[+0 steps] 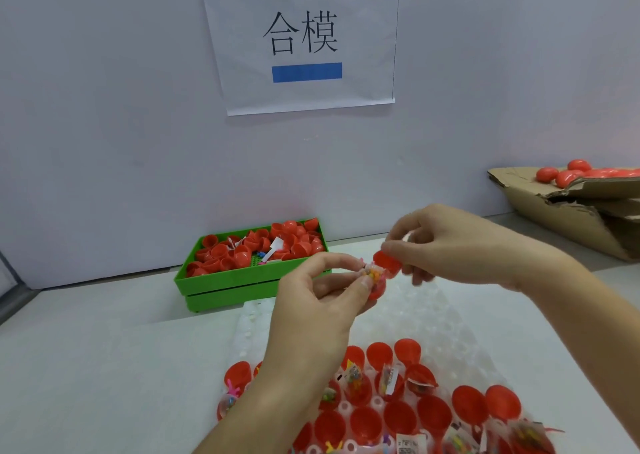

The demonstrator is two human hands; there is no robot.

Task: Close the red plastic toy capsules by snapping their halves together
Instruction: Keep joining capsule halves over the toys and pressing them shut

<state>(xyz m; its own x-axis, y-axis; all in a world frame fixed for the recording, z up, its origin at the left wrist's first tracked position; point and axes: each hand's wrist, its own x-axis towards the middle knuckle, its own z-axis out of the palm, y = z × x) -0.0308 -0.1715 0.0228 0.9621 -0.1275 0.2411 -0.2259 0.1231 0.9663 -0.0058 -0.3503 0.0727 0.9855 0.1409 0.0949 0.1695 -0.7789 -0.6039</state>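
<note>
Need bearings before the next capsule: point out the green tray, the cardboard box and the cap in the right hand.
green tray [228, 282], head view, front wall
cardboard box [554, 218], head view, side
cap [388, 261], head view, dome

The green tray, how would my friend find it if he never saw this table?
Look at the pale wall with the paper sign. Just below it, at the back of the table, sits the green tray, left of both hands. It is the only green thing, and it is heaped with loose red capsule halves, unlike the cardboard box far right.
</note>
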